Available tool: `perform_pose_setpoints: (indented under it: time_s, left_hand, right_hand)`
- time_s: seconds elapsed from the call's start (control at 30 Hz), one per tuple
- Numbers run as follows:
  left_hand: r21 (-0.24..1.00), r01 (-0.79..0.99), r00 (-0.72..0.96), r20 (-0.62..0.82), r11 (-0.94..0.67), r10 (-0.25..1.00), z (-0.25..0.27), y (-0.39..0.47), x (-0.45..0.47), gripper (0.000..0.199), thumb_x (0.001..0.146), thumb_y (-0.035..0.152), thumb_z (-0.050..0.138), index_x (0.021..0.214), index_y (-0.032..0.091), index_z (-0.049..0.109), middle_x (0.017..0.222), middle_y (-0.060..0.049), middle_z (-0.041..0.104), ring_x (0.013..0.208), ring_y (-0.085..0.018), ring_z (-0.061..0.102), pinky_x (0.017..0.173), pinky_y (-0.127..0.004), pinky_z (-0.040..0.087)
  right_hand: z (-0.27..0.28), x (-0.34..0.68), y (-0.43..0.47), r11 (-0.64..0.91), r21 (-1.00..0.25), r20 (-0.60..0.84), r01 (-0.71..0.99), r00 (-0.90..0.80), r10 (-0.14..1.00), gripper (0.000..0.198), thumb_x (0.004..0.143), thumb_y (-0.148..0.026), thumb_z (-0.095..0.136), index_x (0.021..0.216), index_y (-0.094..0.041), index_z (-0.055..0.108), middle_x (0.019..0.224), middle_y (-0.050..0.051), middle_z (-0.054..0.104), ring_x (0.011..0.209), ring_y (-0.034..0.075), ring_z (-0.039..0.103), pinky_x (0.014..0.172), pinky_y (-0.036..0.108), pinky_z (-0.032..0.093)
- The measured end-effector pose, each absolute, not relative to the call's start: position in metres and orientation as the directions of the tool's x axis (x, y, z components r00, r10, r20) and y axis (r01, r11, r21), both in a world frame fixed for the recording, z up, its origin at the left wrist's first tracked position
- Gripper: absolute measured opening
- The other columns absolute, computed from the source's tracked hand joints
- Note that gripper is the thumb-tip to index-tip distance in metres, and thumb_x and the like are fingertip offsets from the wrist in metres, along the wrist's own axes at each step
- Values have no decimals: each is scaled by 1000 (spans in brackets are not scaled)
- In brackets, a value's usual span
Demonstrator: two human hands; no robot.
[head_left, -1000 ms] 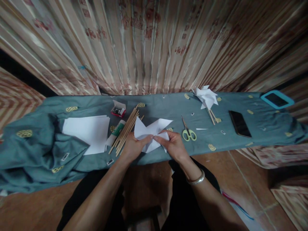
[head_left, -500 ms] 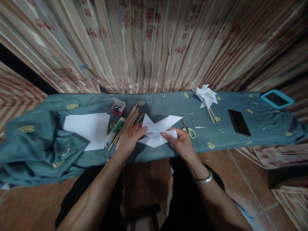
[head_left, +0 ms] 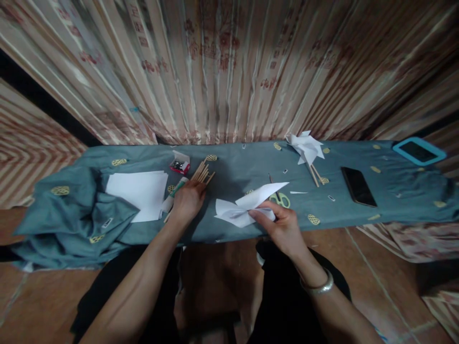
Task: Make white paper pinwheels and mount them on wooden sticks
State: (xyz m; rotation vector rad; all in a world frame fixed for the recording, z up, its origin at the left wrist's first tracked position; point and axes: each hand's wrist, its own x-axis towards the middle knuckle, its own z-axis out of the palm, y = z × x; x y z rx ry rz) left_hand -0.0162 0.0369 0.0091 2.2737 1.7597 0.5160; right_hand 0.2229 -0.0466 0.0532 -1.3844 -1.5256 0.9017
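My right hand [head_left: 281,220] pinches a white paper pinwheel [head_left: 238,214] near its middle, thumb on top, with its folded blades pointing left and up to the right. The pinwheel hovers above the front part of the cloth. My left hand [head_left: 188,199] lies over a bundle of thin wooden sticks [head_left: 201,171], fingers curled down onto them. How many sticks the fingers grip is hidden. Green-handled scissors [head_left: 280,200] rest just beyond the pinwheel. A green-and-white tube [head_left: 175,188] lies beside the sticks, partly behind my left hand.
A stack of white paper [head_left: 136,193] lies left, with a small open red box of metal pins [head_left: 180,163] behind. Finished paper pinwheels on sticks [head_left: 306,148], a black phone [head_left: 358,186] and a blue-framed device [head_left: 419,150] lie right. A curtain [head_left: 222,71] hangs behind.
My left hand has let go of the pinwheel and moved left onto the wooden sticks. My right hand keeps hold of the pinwheel, which now sits slightly lower and farther right.
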Motion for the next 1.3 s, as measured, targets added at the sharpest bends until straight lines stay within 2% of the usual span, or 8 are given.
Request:
perform_pose_setpoints:
  time_s: [0.1, 0.23, 0.37, 0.47, 0.67, 0.93, 1.13, 1.3]
  left_hand:
    - [416, 873, 198, 173, -254, 965, 6, 40, -12, 25, 84, 18, 51, 96, 17, 74, 104, -13, 73, 101, -28, 66, 89, -37, 51]
    - [706, 647, 129, 270, -287, 954, 6, 38, -5, 24, 83, 25, 55, 96, 18, 74, 97, -9, 74, 90, -22, 68, 86, -33, 52]
    - [908, 365, 104, 177, -203, 979, 19, 22, 4, 23, 79, 33, 64, 93, 18, 76, 96, -7, 75, 88, -20, 68, 81, -28, 53]
    - [970, 221, 93, 83, -101, 992, 32, 5, 8, 25, 74, 37, 71, 88, 18, 77, 92, -7, 74, 81, -20, 68, 70, -27, 53]
    - [984, 159, 125, 62, -82, 990, 50, -12, 11, 16, 67, 34, 76, 77, 23, 80, 82, -6, 72, 80, -21, 66, 72, -29, 52]
    - [983, -60, -40, -175, 172, 984, 51, -1, -2, 32, 60, 38, 81, 86, 19, 78, 85, -6, 76, 64, -13, 60, 62, -26, 49]
    - [950, -70, 232, -281, 304, 931, 63, -8, 3, 31, 62, 38, 81, 85, 17, 79, 65, -3, 69, 51, -9, 50, 48, -21, 38]
    - [946, -39, 305, -296, 323, 905, 67, -15, 7, 31, 64, 39, 78, 88, 18, 80, 61, -2, 67, 50, -11, 51, 47, -21, 37]
  right_hand:
    - [51, 222, -49, 323, -819, 324, 473, -83, 943, 12, 87, -29, 65, 78, -22, 70, 72, 0, 67, 67, 14, 59, 64, 27, 44]
    - [50, 224, -50, 509, -596, 539, 621, -160, 827, 11, 92, -24, 60, 84, -22, 67, 76, 2, 69, 76, 17, 62, 77, 33, 46]
    - [54, 225, -50, 580, -435, 627, 688, -230, 744, 12, 94, -20, 57, 87, -19, 66, 76, 4, 69, 74, 19, 62, 75, 35, 46]
    - [58, 225, -51, 600, -374, 652, 707, -260, 713, 12, 93, -17, 56, 91, -20, 67, 81, 5, 71, 79, 20, 64, 76, 36, 47]
    - [58, 223, -54, 643, -310, 691, 701, -299, 659, 22, 89, -8, 57, 105, -23, 65, 99, 4, 75, 97, 21, 67, 91, 39, 47]
    - [62, 221, -52, 554, -643, 514, 529, -238, 824, 10, 93, -24, 60, 89, -21, 68, 77, 1, 71, 75, 16, 65, 76, 33, 49]
    - [57, 218, -50, 345, -838, 257, 423, -252, 933, 12, 90, -28, 63, 87, -22, 72, 85, 3, 73, 80, 16, 66, 76, 30, 49]
    - [51, 218, -48, 190, -921, 112, 339, -237, 965, 13, 86, -32, 66, 87, -22, 75, 80, 1, 72, 71, 15, 64, 66, 27, 48]
